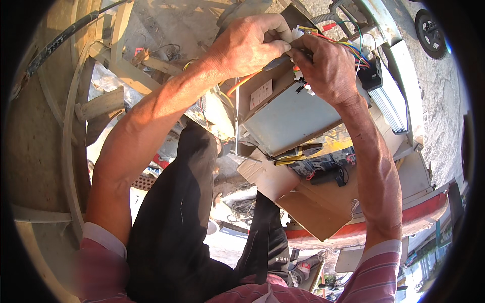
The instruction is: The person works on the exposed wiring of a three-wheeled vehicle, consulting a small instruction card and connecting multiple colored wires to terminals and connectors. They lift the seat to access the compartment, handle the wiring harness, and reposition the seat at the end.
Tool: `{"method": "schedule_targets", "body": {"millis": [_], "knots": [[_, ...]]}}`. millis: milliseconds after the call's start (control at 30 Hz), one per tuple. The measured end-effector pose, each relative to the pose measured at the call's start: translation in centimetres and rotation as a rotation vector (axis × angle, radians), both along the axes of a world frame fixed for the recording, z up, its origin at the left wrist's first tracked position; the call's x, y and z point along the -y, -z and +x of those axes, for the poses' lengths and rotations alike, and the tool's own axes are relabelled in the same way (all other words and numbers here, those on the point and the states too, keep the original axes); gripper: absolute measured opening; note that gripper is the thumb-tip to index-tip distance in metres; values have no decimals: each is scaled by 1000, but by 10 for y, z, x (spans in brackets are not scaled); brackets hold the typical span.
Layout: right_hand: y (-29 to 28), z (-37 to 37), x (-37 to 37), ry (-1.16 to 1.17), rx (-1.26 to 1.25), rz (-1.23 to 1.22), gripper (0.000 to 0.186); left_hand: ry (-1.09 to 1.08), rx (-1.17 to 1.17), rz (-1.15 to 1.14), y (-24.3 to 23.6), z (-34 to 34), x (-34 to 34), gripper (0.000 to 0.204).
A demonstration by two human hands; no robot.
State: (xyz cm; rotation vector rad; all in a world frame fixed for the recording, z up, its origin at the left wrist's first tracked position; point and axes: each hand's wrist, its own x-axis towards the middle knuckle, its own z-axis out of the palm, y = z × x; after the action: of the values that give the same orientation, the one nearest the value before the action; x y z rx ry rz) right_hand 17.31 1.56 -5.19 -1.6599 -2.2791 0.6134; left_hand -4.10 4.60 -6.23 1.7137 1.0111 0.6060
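My left hand (251, 44) and my right hand (326, 63) meet at the top middle, fingertips almost touching. Between them sits a small white plastic connector (296, 33), pinched by thumb and fingers; its far side is hidden by my fingers. Coloured wires (352, 46) run from behind my right hand toward a finned metal box with a black end (389, 96). Below my right hand hang more small white and black connectors (302, 85). Underneath lies a grey flat-topped box (293, 116).
Yellow-handled pliers (303, 151) and a black tool (328, 175) lie beyond an opened cardboard piece (318, 207). A thin metal rod (236, 116) stands left of the grey box. Wooden framing (121, 65) fills the left side; a wheel (432, 34) is at the far right.
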Motion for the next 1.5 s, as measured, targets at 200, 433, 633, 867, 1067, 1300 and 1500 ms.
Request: {"method": "schedule_targets", "body": {"millis": [200, 433, 633, 867, 1067, 1300, 1500], "knots": [[-3, -1, 1, 75, -84, -129, 26, -38, 49, -166, 8, -2, -5, 10], [-1, -2, 1, 68, -49, -100, 26, -87, 19, -138, 6, -2, 1, 11], [-2, 0, 1, 36, -56, -112, 24, -101, -40, -37, 4, 4, 6, 8], [-1, 2, 3, 32, -33, -100, 22, -22, -43, 347, 7, 10, 5, 13], [3, 1, 6, 83, -149, -57, 20, -186, 260, -234, 11, 10, 14, 19], [4, 2, 7, 86, -179, -49, 18, -177, 244, -177, 18, 7, 19, 18], [7, 2, 9, 98, -185, -22, 19, -132, 101, 316, 17, 9, 17, 17]]}}
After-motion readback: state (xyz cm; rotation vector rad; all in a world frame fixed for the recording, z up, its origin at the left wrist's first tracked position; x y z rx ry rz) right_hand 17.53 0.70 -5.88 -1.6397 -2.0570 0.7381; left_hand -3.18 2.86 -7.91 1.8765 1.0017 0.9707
